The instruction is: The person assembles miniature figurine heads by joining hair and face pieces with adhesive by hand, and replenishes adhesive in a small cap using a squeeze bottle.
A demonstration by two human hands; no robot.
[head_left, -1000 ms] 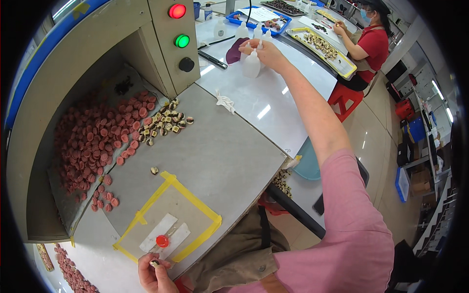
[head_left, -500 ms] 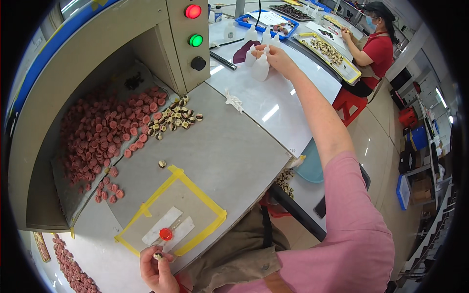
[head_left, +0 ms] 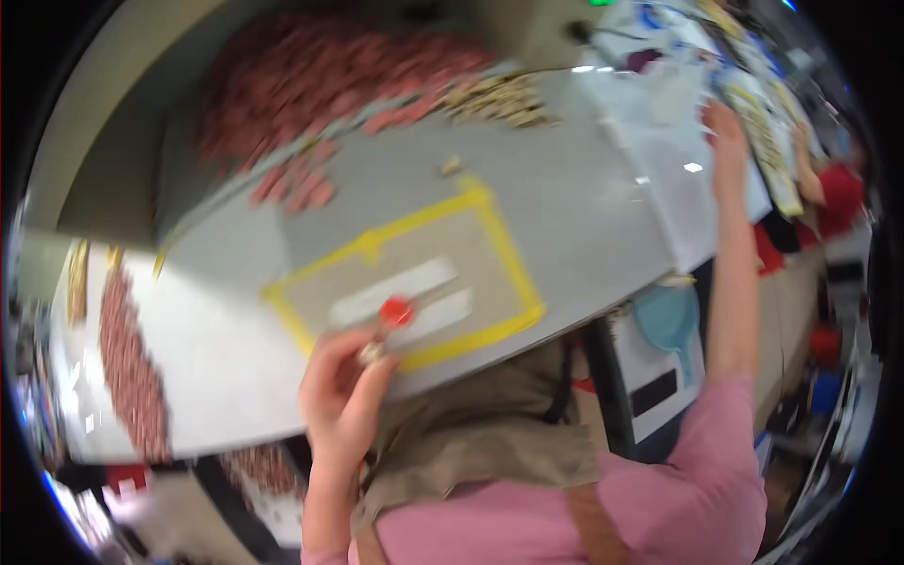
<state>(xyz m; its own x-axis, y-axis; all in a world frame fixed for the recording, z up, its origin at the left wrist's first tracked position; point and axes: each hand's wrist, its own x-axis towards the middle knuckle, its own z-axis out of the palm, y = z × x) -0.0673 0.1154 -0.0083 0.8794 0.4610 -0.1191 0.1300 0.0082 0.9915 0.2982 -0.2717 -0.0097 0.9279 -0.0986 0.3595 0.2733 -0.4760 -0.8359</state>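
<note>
My left hand point(head_left: 341, 386) is closed in a pinch at the worktop's near edge, with a small cream-and-dark piece point(head_left: 373, 353) between thumb and fingertips. Just beyond it, a red round cap-like thing point(head_left: 396, 311) lies by two white strips point(head_left: 414, 284) inside a yellow tape frame point(head_left: 516, 254). Far to the right my right arm stretches out over the white table; my right hand point(head_left: 725, 132) is smeared by motion beside a blurred whitish shape point(head_left: 671, 99). Whether its fingers hold anything cannot be made out.
Pink pieces point(head_left: 320, 75) heap up in the machine's opening, with cream-and-dark pieces point(head_left: 499, 99) beside them. One loose piece point(head_left: 450, 166) lies nearer. A row of pink pieces point(head_left: 132, 367) is at left. A blue dustpan point(head_left: 667, 325) lies below right. A co-worker in red point(head_left: 840, 193) is at far right.
The whole view has swung leftward and blurred, so the worktop sits further right. My left hand still pinches the small piece. My right hand has moved away from the white squeeze bottles, toward me.
</note>
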